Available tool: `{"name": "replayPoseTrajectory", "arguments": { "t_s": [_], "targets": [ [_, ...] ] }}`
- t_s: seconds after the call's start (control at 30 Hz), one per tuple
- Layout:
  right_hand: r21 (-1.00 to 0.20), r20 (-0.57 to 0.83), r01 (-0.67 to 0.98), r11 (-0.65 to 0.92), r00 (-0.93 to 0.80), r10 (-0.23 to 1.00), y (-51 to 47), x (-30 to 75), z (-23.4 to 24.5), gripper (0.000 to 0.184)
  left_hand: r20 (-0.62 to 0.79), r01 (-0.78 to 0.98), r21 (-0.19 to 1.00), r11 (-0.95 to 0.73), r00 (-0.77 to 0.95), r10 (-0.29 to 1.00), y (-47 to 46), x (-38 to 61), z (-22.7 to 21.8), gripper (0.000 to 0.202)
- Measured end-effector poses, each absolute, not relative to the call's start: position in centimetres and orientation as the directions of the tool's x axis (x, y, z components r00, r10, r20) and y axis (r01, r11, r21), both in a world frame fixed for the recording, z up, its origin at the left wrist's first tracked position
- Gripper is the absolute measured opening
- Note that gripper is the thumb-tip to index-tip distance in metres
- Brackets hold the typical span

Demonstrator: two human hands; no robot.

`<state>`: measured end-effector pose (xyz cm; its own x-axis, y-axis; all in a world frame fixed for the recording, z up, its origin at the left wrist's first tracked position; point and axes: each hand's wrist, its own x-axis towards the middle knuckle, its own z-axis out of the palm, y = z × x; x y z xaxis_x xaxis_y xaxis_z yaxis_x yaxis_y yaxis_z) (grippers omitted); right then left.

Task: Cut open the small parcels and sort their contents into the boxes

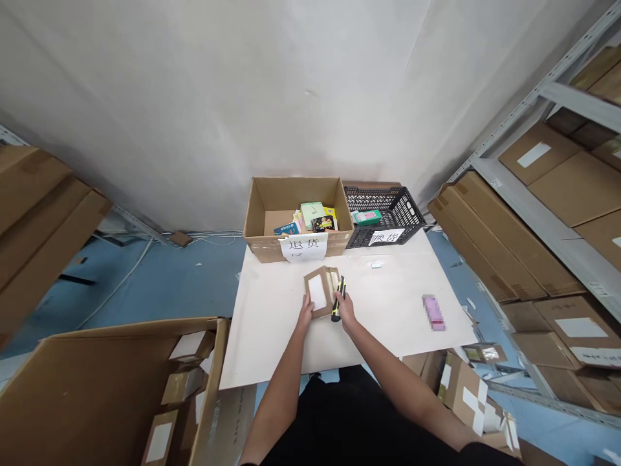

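A small brown cardboard parcel (321, 290) with a white label lies on the white table (388, 304), one flap lifted at its right side. My left hand (306, 312) grips the parcel's near left edge, fingers closed on it. My right hand (345, 310) is closed around a black and yellow utility knife (338, 299), whose tip rests against the parcel's right side.
An open cardboard box (262, 213) with small product boxes and a black plastic crate (402, 210) stand at the table's far edge, each with a paper sign. A pink object (433, 312) lies at the right. A large carton of parcels (121, 388) stands at the lower left; shelving with boxes (557, 226) lines the right.
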<state>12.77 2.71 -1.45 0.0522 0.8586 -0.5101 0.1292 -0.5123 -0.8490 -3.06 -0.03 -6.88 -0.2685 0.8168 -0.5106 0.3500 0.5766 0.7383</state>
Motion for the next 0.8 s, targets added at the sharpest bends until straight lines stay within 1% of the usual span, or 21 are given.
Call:
{"name": "replayPoseTrajectory", "arguments": {
  "t_s": [0.07,0.1,0.17,0.27,0.33,0.4,0.47,0.53,0.6,0.7,0.77,0.8],
  "targets": [
    [-0.847,-0.53,-0.047,-0.529,0.019,0.848,3.0,12.9,-0.9,0.045,-0.544,0.351,0.693,0.63,-0.318,0.776,0.6,-4.1,-6.7,0.079],
    [-0.831,-0.552,-0.085,-0.55,0.0,0.834,2.9,12.9,-0.9,0.045,-0.549,0.353,0.676,0.646,-0.342,0.762,0.8,-4.7,-6.6,0.081],
    [-0.804,-0.591,-0.066,-0.591,-0.015,0.806,2.3,13.1,-1.2,0.044,-0.529,0.369,0.668,0.646,-0.375,0.761,0.8,-5.9,-6.1,0.081],
    [-0.815,-0.577,0.052,-0.577,0.024,0.817,1.2,13.6,-2.0,0.044,-0.418,0.443,0.716,0.54,-0.347,0.839,1.0,-8.0,-4.9,0.075],
    [-0.814,-0.557,0.156,-0.56,0.066,0.828,0.8,14.2,-2.1,0.043,-0.317,0.574,0.726,0.378,-0.209,0.925,1.6,-9.4,-3.9,0.077],
    [-0.783,-0.56,0.265,-0.563,0.096,0.823,0.8,14.8,-1.7,0.041,-0.26,0.692,0.694,0.201,-0.02,0.965,2.5,-10.5,-3.1,0.089],
    [-0.747,-0.578,0.358,-0.56,0.064,0.813,1.2,15.4,-0.9,0.038,-0.278,0.769,0.631,0.098,0.106,0.955,3.4,-11.0,-2.6,0.103],
    [-0.725,-0.589,0.452,-0.52,-0.015,0.808,1.8,15.6,0.3,0.035,-0.316,0.811,0.578,0.092,0.119,0.941,4.0,-10.4,-2.5,0.106],
    [-0.694,-0.563,0.58,-0.427,-0.068,0.824,2.6,15.1,1.4,0.033,-0.332,0.843,0.531,0.093,0.106,0.937,3.9,-8.9,-2.7,0.103],
    [-0.562,-0.473,0.794,-0.233,-0.077,0.877,4.5,12.9,2.6,0.032,-0.325,0.845,0.519,0.127,0.057,0.944,2.7,-5.6,-3.3,0.1],
    [-0.471,-0.438,0.872,-0.136,-0.097,0.894,6.0,10.8,3.0,0.033,-0.317,0.838,0.523,0.155,0.023,0.948,1.6,-3.6,-3.6,0.099],
    [-0.445,-0.436,0.89,-0.102,-0.115,0.893,6.6,9.7,3.0,0.034,-0.306,0.834,0.526,0.165,0.005,0.952,1.0,-2.8,-3.8,0.099]
  ]
}}
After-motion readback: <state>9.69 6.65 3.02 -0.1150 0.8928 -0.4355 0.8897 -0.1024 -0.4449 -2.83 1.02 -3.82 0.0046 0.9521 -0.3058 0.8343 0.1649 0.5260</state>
